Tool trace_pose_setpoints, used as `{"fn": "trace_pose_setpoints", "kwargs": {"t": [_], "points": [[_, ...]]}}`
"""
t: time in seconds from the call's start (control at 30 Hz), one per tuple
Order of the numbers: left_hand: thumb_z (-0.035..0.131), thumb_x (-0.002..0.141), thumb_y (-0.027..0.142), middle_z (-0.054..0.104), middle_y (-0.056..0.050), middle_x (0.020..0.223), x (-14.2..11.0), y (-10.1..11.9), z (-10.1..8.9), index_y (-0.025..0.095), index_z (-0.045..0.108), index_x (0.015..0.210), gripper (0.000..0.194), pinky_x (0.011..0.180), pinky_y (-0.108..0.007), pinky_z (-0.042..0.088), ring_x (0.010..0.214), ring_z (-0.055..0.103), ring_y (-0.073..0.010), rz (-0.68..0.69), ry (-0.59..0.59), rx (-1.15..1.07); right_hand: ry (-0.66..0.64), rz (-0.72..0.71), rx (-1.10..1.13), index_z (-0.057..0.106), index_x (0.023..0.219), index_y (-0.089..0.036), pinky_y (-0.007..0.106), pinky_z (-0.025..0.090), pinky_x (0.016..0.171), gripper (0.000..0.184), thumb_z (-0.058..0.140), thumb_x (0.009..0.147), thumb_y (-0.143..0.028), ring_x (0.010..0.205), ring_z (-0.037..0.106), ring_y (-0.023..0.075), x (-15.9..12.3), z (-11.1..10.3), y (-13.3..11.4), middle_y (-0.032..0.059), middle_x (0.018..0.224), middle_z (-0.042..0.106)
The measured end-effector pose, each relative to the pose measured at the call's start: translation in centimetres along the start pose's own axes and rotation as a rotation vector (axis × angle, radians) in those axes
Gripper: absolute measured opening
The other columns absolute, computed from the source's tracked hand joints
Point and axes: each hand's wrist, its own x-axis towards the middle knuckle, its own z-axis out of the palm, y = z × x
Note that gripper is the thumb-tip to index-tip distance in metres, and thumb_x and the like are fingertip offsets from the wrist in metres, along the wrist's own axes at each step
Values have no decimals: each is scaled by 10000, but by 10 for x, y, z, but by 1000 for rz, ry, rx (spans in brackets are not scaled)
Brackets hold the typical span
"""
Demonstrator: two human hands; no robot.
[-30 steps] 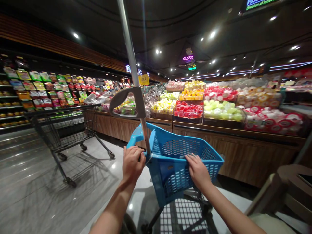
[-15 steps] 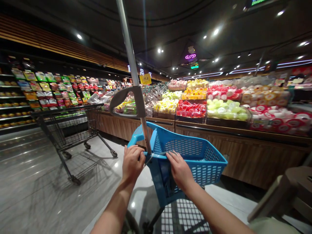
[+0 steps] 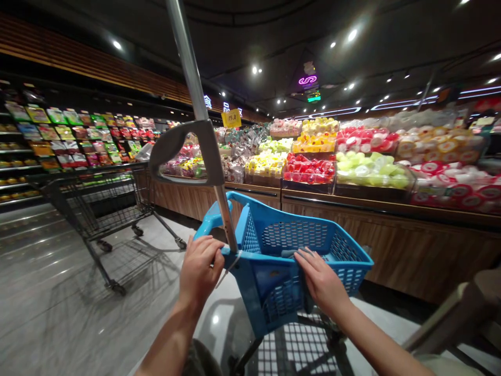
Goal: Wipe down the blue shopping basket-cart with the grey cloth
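Observation:
A blue shopping cart with a perforated basket stands in front of me. My left hand is closed around the near end of its blue handle, beside the foot of a metal pole. The pole carries a grey loop-shaped grip. Over the basket's near rim, my right hand is bent with its fingers inside. Under those fingers lies a grey, strip-like thing, whose kind I cannot make out; a dark part of it hangs outside the rim.
A black wire shopping cart stands at the left. Beyond the blue cart runs a wood-panelled counter with boxes of colourful packaged sweets, among them red ones. Shelves of packets line the left wall. A brown-grey object stands at the right.
My right hand has slid right along the basket's near rim, and the grey thing has shifted with it. My left hand stays on the handle. The pole appears farther left.

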Motion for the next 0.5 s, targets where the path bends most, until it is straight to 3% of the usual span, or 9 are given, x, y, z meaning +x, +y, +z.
{"fn": "trace_pose_setpoints", "kwargs": {"t": [0.13,0.33,0.5], "points": [[443,888,253,705,-37,877,-2,8,5,239,658,830,224,1129,-513,266,985,606,-256,-24,68,-8,37,71,-13,448,1426,-223,539,370,1119,533,388,909,-104,1352,418,269,-5,-1,2,74,1406,526],[450,890,247,685,-41,866,-4,16,9,233,645,806,213,1145,-530,213,976,598,-253,-66,86,1,93,106,78,512,1373,-175,534,361,1120,567,395,833,-47,1338,428,274,35,13,-59,95,1374,553],[433,898,250,680,-40,851,2,-1,9,224,639,793,233,1128,-513,235,966,593,-247,-62,54,15,85,92,144,537,1343,-145,513,347,1126,518,409,846,-71,1313,444,272,69,26,-89,113,1336,577]]}}
